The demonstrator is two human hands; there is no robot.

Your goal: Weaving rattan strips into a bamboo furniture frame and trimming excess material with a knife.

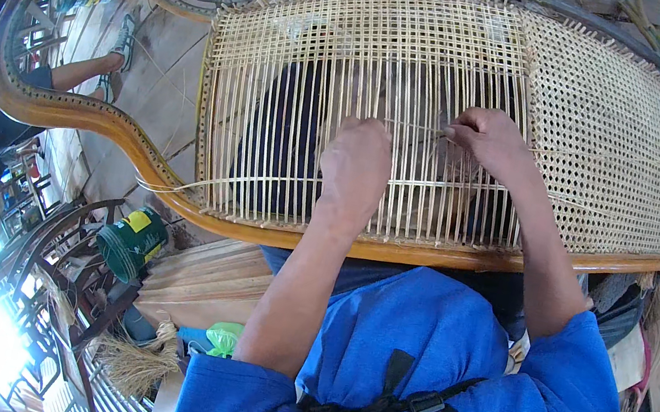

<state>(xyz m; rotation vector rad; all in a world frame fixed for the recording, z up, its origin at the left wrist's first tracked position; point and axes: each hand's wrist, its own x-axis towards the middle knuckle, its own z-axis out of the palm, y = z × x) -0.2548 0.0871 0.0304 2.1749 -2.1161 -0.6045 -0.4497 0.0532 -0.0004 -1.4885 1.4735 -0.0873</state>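
Note:
A cane panel [283,67] fills part of a curved wooden furniture frame [273,236]. Its right section [620,141] is closely woven with small holes, and so is a band along the far side. In the middle left, mostly bare upright strands [258,142] stand side by side. My left hand [356,167] is closed over these strands, its fingertips mostly hidden. Just right of it, my right hand [493,146] pinches a thin cane strand [413,125] stretched crosswise between both hands. Nearer me, another pale strand [264,180] crosses the uprights, its loose end beyond the frame's left edge.
Dark wooden chairs [64,257] and a green bucket [130,244] stand at the lower left. Bundled fibre [138,362] lies near a light green bag [223,338]. Another person's leg [86,71] reaches across the tiled floor [154,81] at the left.

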